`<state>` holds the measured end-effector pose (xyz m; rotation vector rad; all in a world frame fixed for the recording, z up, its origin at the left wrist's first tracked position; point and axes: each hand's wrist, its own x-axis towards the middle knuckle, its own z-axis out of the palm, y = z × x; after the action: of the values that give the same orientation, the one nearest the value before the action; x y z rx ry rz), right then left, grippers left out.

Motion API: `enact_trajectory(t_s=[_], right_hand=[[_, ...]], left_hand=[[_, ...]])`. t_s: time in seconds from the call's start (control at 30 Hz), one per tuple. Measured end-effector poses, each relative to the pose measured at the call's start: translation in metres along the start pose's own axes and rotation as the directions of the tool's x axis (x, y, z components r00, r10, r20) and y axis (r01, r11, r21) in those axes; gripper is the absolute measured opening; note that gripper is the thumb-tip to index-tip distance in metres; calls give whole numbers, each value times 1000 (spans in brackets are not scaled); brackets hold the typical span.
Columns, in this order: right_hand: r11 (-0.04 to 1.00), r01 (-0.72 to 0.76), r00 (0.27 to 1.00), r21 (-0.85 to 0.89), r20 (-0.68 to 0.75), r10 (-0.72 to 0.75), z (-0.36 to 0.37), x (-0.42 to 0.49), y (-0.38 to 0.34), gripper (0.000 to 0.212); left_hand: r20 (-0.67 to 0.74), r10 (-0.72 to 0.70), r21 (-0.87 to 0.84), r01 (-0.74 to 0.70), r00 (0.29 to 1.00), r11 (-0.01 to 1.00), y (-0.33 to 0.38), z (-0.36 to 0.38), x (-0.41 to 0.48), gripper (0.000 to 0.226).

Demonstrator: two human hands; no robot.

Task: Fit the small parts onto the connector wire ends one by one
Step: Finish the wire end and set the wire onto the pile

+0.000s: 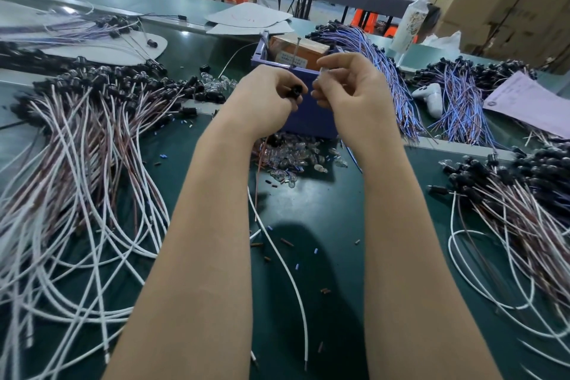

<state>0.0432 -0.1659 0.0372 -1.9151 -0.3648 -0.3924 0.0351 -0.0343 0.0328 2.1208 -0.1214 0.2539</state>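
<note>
Wire heaps (77, 163) crowd the left and right edges of the green mat (324, 256), and open room lies only between the forearms. The left hand (268, 99) pinches a black connector (296, 91) lying roughly left to right. The right hand (354, 86) pinches a small clear part (322, 73) just beside it. The label (290, 59) in the purple box (308, 120) is too small to read.

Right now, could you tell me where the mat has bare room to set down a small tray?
Barest: the green mat between the forearms, with only scraps and one white wire. Crowded: left wire pile, right wire pile, clear bulbs before the purple bin.
</note>
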Motion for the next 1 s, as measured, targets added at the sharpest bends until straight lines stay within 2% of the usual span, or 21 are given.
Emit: enact_trajectory(t_s=[0.33, 0.47, 0.6, 0.83, 1.0], right_hand=[[995, 55, 998, -87, -38, -59, 3, 0, 5, 8], [995, 47, 998, -90, -42, -51, 2, 1, 7, 9], [1000, 9, 997, 15, -76, -7, -4, 2, 9, 14], [1000, -4, 997, 27, -76, 6, -6, 2, 13, 18], [980, -97, 994, 175, -41, 106, -7, -1, 14, 15]], left_hand=[[77, 64, 89, -71, 995, 994, 5, 1, -2, 30], [47, 68, 59, -70, 997, 996, 2, 1, 0, 25], [18, 103, 42, -103, 995, 994, -1, 2, 1, 9], [-6, 149, 23, -149, 989, 989, -1, 1, -2, 6], [-11, 151, 40, -150, 989, 988, 0, 2, -3, 8]])
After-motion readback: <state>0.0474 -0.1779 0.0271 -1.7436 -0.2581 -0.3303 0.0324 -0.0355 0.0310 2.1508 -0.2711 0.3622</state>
